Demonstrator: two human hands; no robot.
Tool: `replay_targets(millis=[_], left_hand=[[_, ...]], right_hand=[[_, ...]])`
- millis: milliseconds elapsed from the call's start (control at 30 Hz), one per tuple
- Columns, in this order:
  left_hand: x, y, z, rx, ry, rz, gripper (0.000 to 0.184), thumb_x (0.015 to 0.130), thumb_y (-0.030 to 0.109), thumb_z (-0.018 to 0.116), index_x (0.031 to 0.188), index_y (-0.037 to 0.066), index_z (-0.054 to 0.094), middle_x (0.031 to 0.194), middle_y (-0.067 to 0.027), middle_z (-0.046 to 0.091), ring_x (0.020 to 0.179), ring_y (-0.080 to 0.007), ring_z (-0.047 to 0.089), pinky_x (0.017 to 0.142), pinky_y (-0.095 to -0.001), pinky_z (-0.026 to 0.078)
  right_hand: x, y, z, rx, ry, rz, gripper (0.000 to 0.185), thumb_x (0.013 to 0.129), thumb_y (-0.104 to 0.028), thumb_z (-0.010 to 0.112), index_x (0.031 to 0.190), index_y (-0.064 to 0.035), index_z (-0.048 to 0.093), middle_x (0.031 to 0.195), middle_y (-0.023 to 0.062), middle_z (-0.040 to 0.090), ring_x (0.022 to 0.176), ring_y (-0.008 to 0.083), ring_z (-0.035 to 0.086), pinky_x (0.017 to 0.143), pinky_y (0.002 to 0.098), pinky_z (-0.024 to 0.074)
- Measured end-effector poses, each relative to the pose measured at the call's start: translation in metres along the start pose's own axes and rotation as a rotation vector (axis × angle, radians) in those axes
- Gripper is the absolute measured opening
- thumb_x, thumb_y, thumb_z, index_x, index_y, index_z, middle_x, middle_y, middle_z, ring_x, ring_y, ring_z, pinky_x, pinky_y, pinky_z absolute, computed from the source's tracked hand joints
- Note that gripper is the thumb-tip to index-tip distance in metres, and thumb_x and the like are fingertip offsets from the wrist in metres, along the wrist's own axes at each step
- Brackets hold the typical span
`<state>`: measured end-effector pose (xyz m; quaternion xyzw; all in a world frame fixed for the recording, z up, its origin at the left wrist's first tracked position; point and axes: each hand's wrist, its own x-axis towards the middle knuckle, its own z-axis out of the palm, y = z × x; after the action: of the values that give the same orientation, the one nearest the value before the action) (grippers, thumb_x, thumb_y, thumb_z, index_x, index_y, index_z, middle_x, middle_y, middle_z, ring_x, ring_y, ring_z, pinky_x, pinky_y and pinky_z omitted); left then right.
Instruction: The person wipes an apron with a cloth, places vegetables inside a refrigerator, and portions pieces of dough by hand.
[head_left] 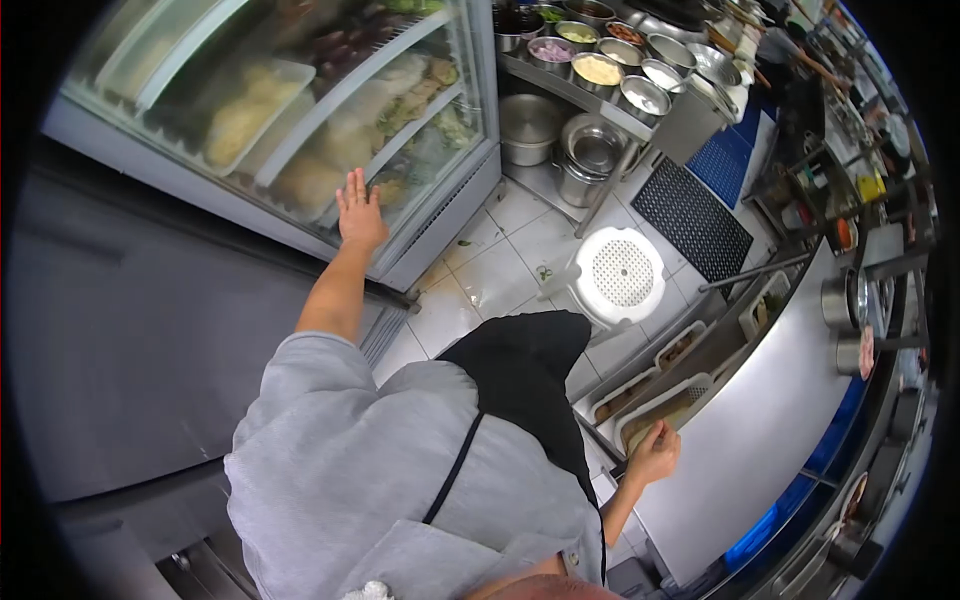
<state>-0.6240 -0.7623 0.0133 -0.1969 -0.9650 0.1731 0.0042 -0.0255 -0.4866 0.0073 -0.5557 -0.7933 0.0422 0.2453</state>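
Observation:
My left hand [361, 212] reaches out with its fingers spread against the glass front of a display fridge [440, 222], near its lower edge; nothing is held in it. Behind the misted glass are trays of vegetables and other food. On the other side of my body, my right hand [655, 452] is closed, thumb against fingers, beside a white basket [700, 385] and the edge of a steel counter [740, 450]. Whatever its fingers may hold is too small to make out.
A white plastic stool [620, 275] stands on the tiled floor ahead. Beyond it lie a black mat [690, 220] and a blue mat [722, 165]. Metal bowls of food sit on a steel shelf [560, 82], with pots below. Another person [785, 48] is at the far top right.

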Motion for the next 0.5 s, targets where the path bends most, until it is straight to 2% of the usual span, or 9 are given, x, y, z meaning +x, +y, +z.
replay_targets(millis=[100,200,333,500], left_hand=[[-0.003,0.003,-0.008,-0.009,-0.041,-0.012,0.077,0.084,0.031,0.063,0.155,0.014,0.039,0.168,-0.0203,-0.008,0.156,-0.0360,-0.008,0.123,-0.0561,0.004],[-0.005,0.009,-0.014,-0.006,-0.042,-0.023,0.072,0.085,0.031,0.062,0.153,0.014,0.043,0.168,-0.0217,-0.007,0.156,-0.0381,-0.007,0.123,-0.0565,0.004],[0.001,0.015,-0.003,-0.028,-0.003,-0.043,0.070,0.084,0.032,0.065,0.149,0.014,0.047,0.167,-0.0233,-0.006,0.155,-0.0404,-0.006,0.123,-0.0555,0.005],[0.000,0.019,-0.007,-0.046,-0.008,-0.070,0.069,0.081,0.033,0.068,0.146,0.012,0.052,0.167,-0.0239,-0.005,0.155,-0.0411,-0.005,0.124,-0.0533,0.007]], right_hand=[[-0.001,0.000,0.002,-0.025,0.006,0.032,0.018,0.093,-0.025,0.067,0.090,-0.0077,0.073,0.084,0.0076,0.067,0.080,0.0286,0.066,0.070,0.0404,0.0520],[-0.001,-0.001,0.004,0.004,0.059,0.011,0.021,0.094,-0.028,0.066,0.090,-0.0086,0.073,0.079,0.0065,0.066,0.074,0.0271,0.065,0.064,0.0403,0.0494],[-0.001,-0.004,-0.002,-0.011,0.017,0.044,0.015,0.092,-0.024,0.069,0.089,-0.0094,0.073,0.082,0.0055,0.067,0.078,0.0269,0.065,0.069,0.0396,0.0519],[0.000,-0.005,-0.004,-0.014,0.015,0.022,0.014,0.091,-0.023,0.071,0.089,-0.0104,0.074,0.081,0.0052,0.067,0.077,0.0266,0.065,0.068,0.0395,0.0518]])
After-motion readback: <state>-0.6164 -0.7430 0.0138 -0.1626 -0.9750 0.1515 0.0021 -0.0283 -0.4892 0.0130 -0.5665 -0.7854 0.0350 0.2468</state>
